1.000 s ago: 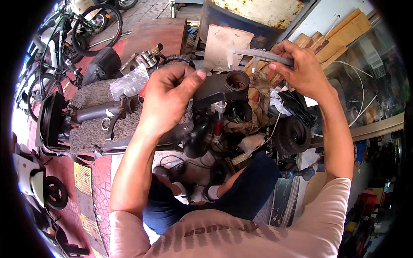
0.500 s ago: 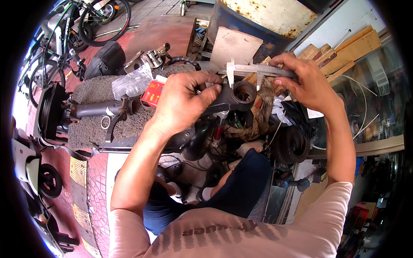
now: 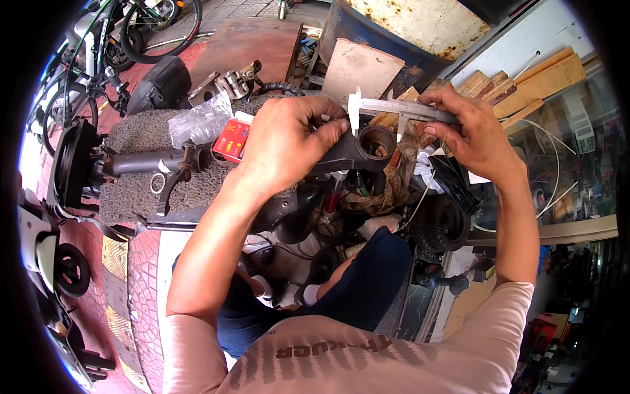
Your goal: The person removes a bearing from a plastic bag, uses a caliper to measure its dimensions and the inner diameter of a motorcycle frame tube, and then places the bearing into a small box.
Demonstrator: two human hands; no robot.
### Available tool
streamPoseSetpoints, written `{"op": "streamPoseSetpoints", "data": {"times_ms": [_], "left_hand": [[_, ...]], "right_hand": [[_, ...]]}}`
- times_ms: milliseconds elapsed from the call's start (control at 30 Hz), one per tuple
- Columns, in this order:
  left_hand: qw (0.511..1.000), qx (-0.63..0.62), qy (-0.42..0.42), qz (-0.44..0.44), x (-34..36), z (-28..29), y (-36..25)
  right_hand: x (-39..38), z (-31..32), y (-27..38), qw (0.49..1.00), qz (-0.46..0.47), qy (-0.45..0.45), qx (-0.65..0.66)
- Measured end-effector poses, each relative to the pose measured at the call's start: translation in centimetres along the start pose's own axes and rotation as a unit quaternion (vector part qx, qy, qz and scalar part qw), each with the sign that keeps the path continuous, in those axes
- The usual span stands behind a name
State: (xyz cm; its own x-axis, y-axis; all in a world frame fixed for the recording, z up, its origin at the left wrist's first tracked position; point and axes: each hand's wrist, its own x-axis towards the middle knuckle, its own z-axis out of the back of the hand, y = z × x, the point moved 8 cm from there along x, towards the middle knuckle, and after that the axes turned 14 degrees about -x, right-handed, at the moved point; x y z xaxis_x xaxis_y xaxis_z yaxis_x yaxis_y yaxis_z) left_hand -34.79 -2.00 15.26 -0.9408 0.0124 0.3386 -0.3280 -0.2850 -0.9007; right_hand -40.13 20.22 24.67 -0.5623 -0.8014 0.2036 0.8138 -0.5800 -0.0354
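- Black metal frame piece with a round, open tube end (image 3: 344, 152): it is in front of the person, mid-scene, partly under the left hand. The tube's mouth faces up, which seems to leave its rim clear to reach from above.
- Person's bare left hand (image 3: 282, 141): it arches over the frame piece, thumb and fingers drawn close together near the tube mouth. I cannot tell whether they pinch anything; perhaps they steady the work.
- Person's bare right hand (image 3: 469, 125): fingers closed around the far end of the caliper, probably so that its jaws stay unobstructed.
- Silver metal sliding caliper (image 3: 384, 105): held crosswise, jaws parted and pointing down, one near each side of the tube mouth. Contact is unclear.
- Crumpled clear plastic bag (image 3: 197, 125): lying on a shaggy grey mat (image 3: 125, 197); no contents can be made out.
- Small red cardboard box (image 3: 231, 140): just beside the left wrist, white flap showing, inside hidden.
- Thin silver metal ring (image 3: 157, 183): flat on the mat.
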Motion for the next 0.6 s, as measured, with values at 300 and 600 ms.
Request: {"op": "streamPoseSetpoints", "data": {"times_ms": [300, 600], "left_hand": [[1.0, -0.013, 0.025, -0.009, 0.92, -0.35, 0.27], [0.999, -0.03, 0.033, 0.003, 0.85, -0.5, 0.46]], "right_hand": [[-0.1, 0.33, -0.05, 1.0, -0.005, -0.009, 0.002], [-0.25, 0.26, 0.08, 1.0, -0.011, -0.009, 0.001]]}}
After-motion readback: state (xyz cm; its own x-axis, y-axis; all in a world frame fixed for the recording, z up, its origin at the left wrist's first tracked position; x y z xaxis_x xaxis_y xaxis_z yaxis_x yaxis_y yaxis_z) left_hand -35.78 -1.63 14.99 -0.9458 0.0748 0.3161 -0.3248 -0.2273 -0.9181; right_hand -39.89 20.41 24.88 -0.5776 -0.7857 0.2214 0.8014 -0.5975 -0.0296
